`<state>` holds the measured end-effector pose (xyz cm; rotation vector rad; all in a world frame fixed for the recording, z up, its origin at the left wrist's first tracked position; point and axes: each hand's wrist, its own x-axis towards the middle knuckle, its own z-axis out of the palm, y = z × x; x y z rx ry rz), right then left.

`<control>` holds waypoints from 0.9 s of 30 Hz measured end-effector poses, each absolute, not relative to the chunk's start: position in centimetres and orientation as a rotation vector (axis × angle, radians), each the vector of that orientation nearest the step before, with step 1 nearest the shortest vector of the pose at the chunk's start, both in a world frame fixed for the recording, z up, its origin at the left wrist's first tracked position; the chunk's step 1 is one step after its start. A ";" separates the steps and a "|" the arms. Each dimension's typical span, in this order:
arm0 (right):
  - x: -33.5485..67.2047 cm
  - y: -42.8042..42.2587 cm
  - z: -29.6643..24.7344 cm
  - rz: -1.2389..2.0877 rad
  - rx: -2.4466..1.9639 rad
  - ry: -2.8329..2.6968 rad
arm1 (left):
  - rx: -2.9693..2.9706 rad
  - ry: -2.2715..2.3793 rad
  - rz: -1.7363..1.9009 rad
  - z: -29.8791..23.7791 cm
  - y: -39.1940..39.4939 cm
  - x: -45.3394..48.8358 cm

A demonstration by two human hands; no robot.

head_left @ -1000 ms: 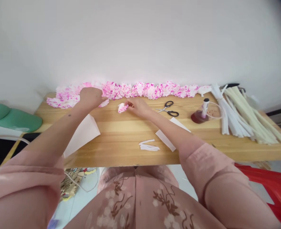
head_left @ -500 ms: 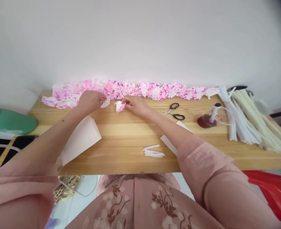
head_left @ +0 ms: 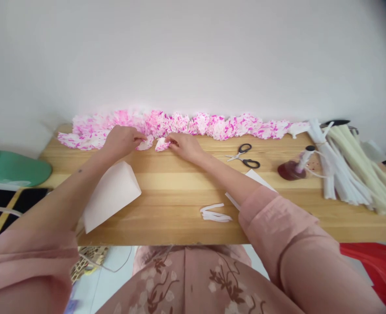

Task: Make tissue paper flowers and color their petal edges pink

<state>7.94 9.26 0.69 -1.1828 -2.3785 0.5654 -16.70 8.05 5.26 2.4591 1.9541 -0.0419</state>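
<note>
Tabletop (head_left: 173,187) in wood, pale wall (head_left: 193,56) behind

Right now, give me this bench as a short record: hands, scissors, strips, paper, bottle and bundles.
Left hand: at the near side of the ruffled row; grip unclear
Right hand: pinching a small pink-and-white piece
Scissors: on the table, right of the right hand
Strips: white, near the front edge
Paper: one at left, another partly hidden by the right arm
Bottle: dark red, between scissors and bundles
Bundles: white and cream
</note>
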 end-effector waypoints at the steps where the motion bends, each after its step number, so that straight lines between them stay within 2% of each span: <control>1: 7.8 9.3 0.7 0.565 -1.180 -2.379 | 2.464 1.952 -0.043 5.3 8.0 -16.7; 13: 5.4 9.3 0.3 0.418 -1.339 -2.343 | 2.448 1.929 0.014 5.2 8.3 -16.3; 27: 6.5 8.8 0.3 0.490 -1.255 -2.349 | 2.447 1.935 0.050 7.3 6.7 -15.1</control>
